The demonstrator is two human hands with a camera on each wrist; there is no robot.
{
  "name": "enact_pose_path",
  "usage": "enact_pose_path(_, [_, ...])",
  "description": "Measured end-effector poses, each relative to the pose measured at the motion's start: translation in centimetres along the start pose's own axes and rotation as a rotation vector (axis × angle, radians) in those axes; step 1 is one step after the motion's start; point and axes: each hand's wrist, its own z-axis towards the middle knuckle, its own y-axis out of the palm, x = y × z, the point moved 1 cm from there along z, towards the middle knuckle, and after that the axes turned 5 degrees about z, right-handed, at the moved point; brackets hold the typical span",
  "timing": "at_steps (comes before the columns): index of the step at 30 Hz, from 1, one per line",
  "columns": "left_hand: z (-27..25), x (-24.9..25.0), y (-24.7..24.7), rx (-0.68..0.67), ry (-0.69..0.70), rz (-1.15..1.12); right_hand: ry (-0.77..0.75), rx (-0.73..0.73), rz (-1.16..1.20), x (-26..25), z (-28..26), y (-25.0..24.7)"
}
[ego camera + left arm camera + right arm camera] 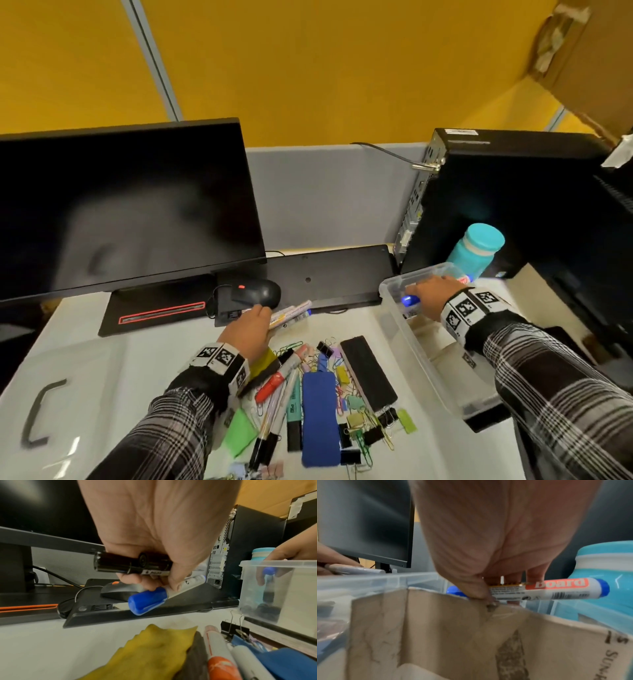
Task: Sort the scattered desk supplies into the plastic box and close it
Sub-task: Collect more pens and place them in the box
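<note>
My right hand (pixel 432 294) sits at the centre right of the head view, inside the far end of the plastic box (pixel 394 291). Its fingers (pixel 534 576) are curled round a whiteboard marker (pixel 547 589) with a blue cap, pinched near mid-barrel and lying level over a cardboard divider (pixel 453 628) in the box. My left hand (pixel 251 327) is at the middle of the frame, just beside the mouse (pixel 257 293). The left wrist view shows it gripping two markers at once: a black marker (pixel 130 563) across the palm and a blue-capped marker (pixel 147 600) under the fingertips.

These markers look light, stiff and smooth, so I judge they will roll if dropped onto the bench (pixel 120 359). Holding them mid-barrel, as now, keeps them balanced; the caps are a poorer hold, since they might pull off. Two in one hand is a looser hold, and the lower one could slip.

The rest of the pile lies at the lower centre: a red marker (pixel 270 387), a blue eraser (pixel 318 418), a black eraser (pixel 368 373) and binder clips (pixel 371 435) tangled with paper clips. The erasers look soft and easy to take across their width. The clips are small and tangled, so I would scoop them rather than pinch one. I cannot tell where the box lid is.
</note>
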Motion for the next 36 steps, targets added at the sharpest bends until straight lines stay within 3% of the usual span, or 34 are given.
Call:
enact_pose_path(3, [-0.5, 0.7, -0.1, 0.025, -0.006, -0.034, -0.023, 0.108, 0.045, 0.9, -0.3, -0.6])
enact_pose_path(8, [-1.2, 2.1, 0.3, 0.033, 0.007, -0.039, -0.081, 0.342, -0.129, 1.4, -1.6, -1.6])
enact_pose_path(16, [-1.5, 4.8, -0.4, 0.040, 0.060, -0.034, -0.163, 0.111, -0.131, -0.6, -0.7, -1.4])
enact_pose_path(19, [-1.7, 5.2, -0.6, 0.049, 0.072, -0.037, -0.160, 0.147, -0.096, -0.2, -1.1, -0.9])
enact_pose_path(27, [-2.4, 7.7, -1.9, 0.067, 0.117, -0.055, 0.038, 0.402, 0.393, 5.0, -7.1, 2.3])
enact_pose_path(32, [-1.0, 12.8, -5.1, 0.089, 0.150, -0.072, 0.204, 0.249, 0.600, 6.7, -7.8, 6.1])
enact_pose_path(36, [1.6, 19.5, -7.1, 0.015, 0.176, -0.047, 0.210, 0.208, 0.552, 6.7, -7.5, 7.4])
